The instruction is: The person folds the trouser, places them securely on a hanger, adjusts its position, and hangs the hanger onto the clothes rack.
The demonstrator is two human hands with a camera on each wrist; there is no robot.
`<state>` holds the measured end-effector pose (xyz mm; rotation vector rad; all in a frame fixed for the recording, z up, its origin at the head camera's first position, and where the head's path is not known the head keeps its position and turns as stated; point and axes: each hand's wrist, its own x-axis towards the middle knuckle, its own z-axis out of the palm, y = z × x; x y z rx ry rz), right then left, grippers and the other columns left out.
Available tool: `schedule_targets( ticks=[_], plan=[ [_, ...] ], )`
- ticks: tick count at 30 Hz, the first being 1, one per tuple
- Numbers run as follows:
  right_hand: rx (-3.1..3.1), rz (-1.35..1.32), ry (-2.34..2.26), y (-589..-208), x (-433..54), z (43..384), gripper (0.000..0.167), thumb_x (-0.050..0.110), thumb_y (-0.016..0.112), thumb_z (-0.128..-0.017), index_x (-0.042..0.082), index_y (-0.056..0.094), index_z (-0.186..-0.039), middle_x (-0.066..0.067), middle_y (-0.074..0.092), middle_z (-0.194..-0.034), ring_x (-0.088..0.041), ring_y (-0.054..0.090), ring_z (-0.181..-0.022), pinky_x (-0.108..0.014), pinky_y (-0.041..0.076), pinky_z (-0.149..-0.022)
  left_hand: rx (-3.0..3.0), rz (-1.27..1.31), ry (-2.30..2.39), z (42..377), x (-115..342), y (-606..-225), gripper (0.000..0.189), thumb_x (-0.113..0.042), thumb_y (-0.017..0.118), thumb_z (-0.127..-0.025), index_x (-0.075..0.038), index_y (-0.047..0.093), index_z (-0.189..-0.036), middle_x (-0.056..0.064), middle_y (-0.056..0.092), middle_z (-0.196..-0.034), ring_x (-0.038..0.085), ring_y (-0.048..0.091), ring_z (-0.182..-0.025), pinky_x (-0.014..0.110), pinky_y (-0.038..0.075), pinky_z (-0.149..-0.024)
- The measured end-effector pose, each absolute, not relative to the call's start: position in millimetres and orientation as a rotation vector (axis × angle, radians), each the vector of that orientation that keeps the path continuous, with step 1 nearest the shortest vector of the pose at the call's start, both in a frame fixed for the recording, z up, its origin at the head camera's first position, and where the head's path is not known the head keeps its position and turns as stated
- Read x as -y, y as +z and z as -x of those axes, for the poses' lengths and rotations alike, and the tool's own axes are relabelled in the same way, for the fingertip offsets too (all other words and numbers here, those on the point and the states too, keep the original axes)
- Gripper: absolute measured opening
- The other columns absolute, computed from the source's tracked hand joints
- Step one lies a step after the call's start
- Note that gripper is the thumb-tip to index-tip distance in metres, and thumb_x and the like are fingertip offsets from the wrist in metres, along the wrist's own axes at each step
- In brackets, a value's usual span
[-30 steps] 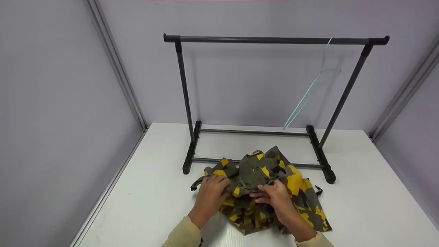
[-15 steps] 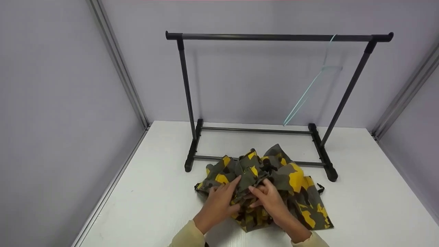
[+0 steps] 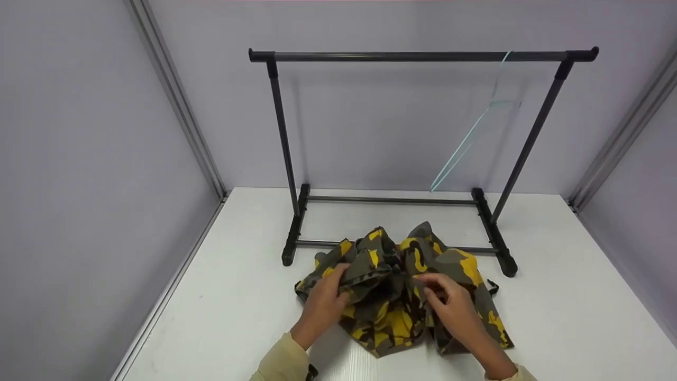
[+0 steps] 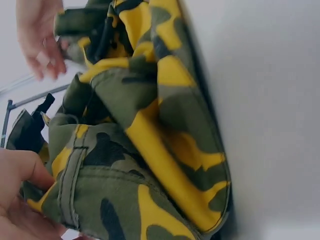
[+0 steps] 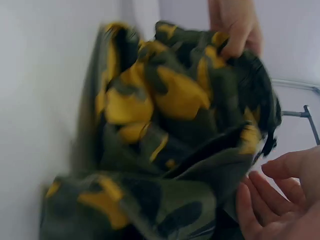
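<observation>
A crumpled camouflage garment (image 3: 396, 323) in grey-green, yellow and black lies bunched on the white table. Its stitched upper edge gapes, showing a dark hollow between the hands. My left hand (image 3: 323, 304) grips that edge at the left, thumb against the cloth; a belt-loop-like strip (image 4: 70, 185) shows beside the fingers in the left wrist view. On the garment's right side, my right hand (image 3: 452, 307) has its fingertips at the fabric. In the right wrist view, its fingers (image 5: 267, 200) are loosely bent beside a fold, with no cloth visible between them and the thumb.
Behind the garment stands a black clothes rack (image 3: 402, 56), its front lower bar partly covered by the cloth. A pale turquoise hanger (image 3: 459, 151) hangs from the rack's right side. A small black strap (image 3: 493, 287) sticks out at the garment's right. Grey walls (image 3: 95, 159) enclose the table.
The hands have drawn apart, the right hand shifting to the right. The garment's upper edge, bunched between them before, has spread into a dark opening.
</observation>
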<state>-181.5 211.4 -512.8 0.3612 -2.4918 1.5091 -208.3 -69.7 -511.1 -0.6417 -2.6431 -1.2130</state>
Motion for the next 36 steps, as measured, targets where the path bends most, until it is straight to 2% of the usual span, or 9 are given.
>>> schedule_targets(
  ticks=[3, 6, 10, 15, 18, 22, 29, 33, 36],
  plan=[
    [2.569, -0.341, 1.244, -522.4, -224.2, 181.3, 0.031, 0.012, 0.065, -0.088, 0.012, 0.060, -0.118, -0.004, 0.055, -0.122, -0.019, 0.050, -0.108, -0.041, 0.046, -0.084, 2.610, 0.597, -1.235, 213.7, 75.4, -505.8, 0.048, 0.001, 0.055, -0.086, -0.024, 0.048, -0.125, -0.003, 0.057, -0.115, 0.012, 0.052, -0.092, 0.032, 0.043, -0.075],
    [2.705, -0.331, 1.055, -530.6, -232.8, 179.2, 0.051, 0.031, 0.067, -0.086, 0.012, 0.050, -0.130, -0.011, 0.042, -0.137, -0.030, 0.031, -0.127, -0.058, 0.032, -0.094, 2.568, 0.573, -1.226, 218.9, 80.2, -502.5, 0.046, 0.004, 0.054, -0.085, -0.023, 0.051, -0.122, -0.004, 0.058, -0.113, 0.011, 0.053, -0.091, 0.032, 0.044, -0.074],
    [2.939, -0.365, 0.963, -537.8, -238.3, 175.3, 0.086, 0.056, 0.065, -0.078, 0.019, 0.028, -0.146, -0.014, 0.019, -0.150, -0.039, 0.011, -0.135, -0.075, 0.019, -0.088, 2.550, 0.574, -1.193, 223.5, 87.9, -500.8, 0.045, 0.006, 0.053, -0.083, -0.022, 0.053, -0.119, -0.005, 0.058, -0.111, 0.010, 0.054, -0.094, 0.033, 0.045, -0.078],
    [3.131, -0.348, 0.913, -544.9, -241.9, 172.8, 0.110, 0.058, 0.076, -0.062, 0.035, 0.013, -0.148, -0.008, 0.001, -0.154, -0.039, -0.003, -0.138, -0.082, 0.013, -0.080, 2.721, 0.711, -1.027, 222.0, 96.9, -506.8, 0.052, 0.008, 0.058, -0.081, -0.014, 0.049, -0.127, 0.003, 0.056, -0.120, 0.020, 0.053, -0.109, 0.040, 0.044, -0.088],
    [3.143, -0.298, 0.876, -551.0, -241.0, 174.8, 0.115, 0.046, 0.084, -0.060, 0.036, 0.011, -0.148, -0.007, 0.000, -0.154, -0.039, -0.003, -0.138, -0.081, 0.016, -0.080, 2.873, 0.782, -1.025, 218.9, 100.0, -515.1, 0.062, 0.007, 0.058, -0.083, -0.008, 0.038, -0.139, 0.011, 0.048, -0.134, 0.028, 0.045, -0.122, 0.044, 0.039, -0.096],
    [3.131, -0.235, 0.820, -558.7, -236.4, 178.8, 0.117, 0.029, 0.088, -0.062, 0.030, 0.010, -0.149, -0.013, -0.001, -0.153, -0.042, -0.001, -0.137, -0.079, 0.024, -0.078, 3.038, 0.771, -1.199, 216.1, 101.6, -528.6, 0.066, -0.004, 0.057, -0.089, -0.009, 0.025, -0.147, 0.013, 0.034, -0.145, 0.030, 0.032, -0.132, 0.049, 0.028, -0.103],
    [3.123, 0.025, 0.727, -563.9, -230.4, 184.3, 0.113, 0.026, 0.087, -0.064, 0.020, 0.012, -0.148, -0.027, -0.005, -0.147, -0.050, 0.008, -0.128, -0.075, 0.031, -0.077, 3.197, 0.666, -1.250, 213.6, 99.9, -538.7, 0.081, -0.022, 0.064, -0.087, -0.007, 0.013, -0.149, 0.022, 0.015, -0.149, 0.038, 0.015, -0.136, 0.061, 0.014, -0.103],
    [3.125, 0.097, 0.685, -564.1, -234.8, 186.0, 0.106, 0.026, 0.085, -0.066, 0.011, 0.018, -0.146, -0.034, 0.021, -0.137, -0.051, 0.026, -0.120, -0.068, 0.036, -0.080, 3.215, 0.667, -1.228, 213.5, 96.5, -537.2, 0.082, -0.023, 0.065, -0.088, -0.006, 0.012, -0.149, 0.021, 0.016, -0.149, 0.037, 0.014, -0.137, 0.061, 0.012, -0.104],
    [3.060, 0.029, 0.614, -564.7, -242.4, 189.6, 0.089, 0.017, 0.083, -0.067, 0.002, 0.032, -0.138, -0.031, 0.047, -0.117, -0.047, 0.046, -0.106, -0.058, 0.042, -0.078, 3.238, 0.658, -1.145, 213.9, 92.2, -538.5, 0.081, -0.024, 0.066, -0.087, -0.007, 0.015, -0.149, 0.017, 0.021, -0.149, 0.036, 0.013, -0.137, 0.063, 0.011, -0.102]
  ],
)
